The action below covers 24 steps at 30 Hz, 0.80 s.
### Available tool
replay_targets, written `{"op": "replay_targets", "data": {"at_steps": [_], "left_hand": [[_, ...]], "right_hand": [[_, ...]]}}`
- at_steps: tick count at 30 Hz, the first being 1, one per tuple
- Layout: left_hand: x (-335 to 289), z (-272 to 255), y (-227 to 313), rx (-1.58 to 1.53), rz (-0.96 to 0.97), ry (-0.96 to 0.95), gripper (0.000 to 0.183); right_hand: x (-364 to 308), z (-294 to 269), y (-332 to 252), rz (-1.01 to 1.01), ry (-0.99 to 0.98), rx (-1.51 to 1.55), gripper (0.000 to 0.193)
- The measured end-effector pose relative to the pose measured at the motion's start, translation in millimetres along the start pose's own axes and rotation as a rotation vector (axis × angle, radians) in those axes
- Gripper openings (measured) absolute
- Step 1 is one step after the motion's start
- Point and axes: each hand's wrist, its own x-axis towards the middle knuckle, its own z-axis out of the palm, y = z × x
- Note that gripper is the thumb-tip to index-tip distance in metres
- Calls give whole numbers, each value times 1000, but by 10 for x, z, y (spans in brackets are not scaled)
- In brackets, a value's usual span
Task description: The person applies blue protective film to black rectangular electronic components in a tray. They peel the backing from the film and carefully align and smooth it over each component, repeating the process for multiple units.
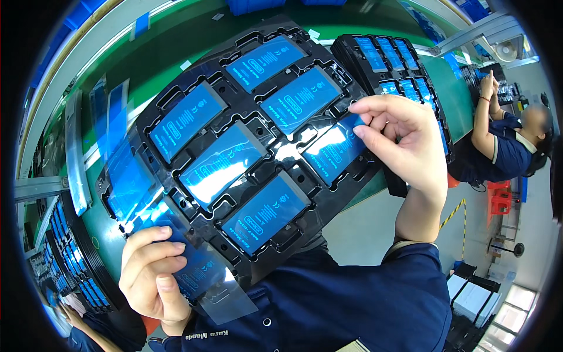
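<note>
A black plastic tray (275, 154) of flat blue battery cells lies before me, tilted, each cell in its own pocket. My left hand (153, 273) is at its near left corner, fingers curled on a clear blue film strip (126, 185) that trails up the left side. Beside those fingers sits a battery cell (202, 273), partly under a clear sheet (229, 302). On the right, my right hand (404, 138) has thumb and index finger closed at the upper corner of another battery cell (333, 151), around a small blue film edge. The fingers partly hide that corner.
More filled trays are stacked at the far right (390, 58) and at the lower left (73, 252). Loose film strips (76, 152) hang along the green bench's left side. A co-worker (504, 141) sits at right; another person's hand (73, 320) shows lower left.
</note>
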Motion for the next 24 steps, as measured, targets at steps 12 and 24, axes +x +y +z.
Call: {"op": "replay_targets", "data": {"at_steps": [12,24], "left_hand": [[-179,-55,-308,88,4,288,59],[-214,-74,-349,-27,-84,205,64]], "right_hand": [[59,-4,74,29,-48,-171,34],[3,-147,-220,122,65,754,48]]}}
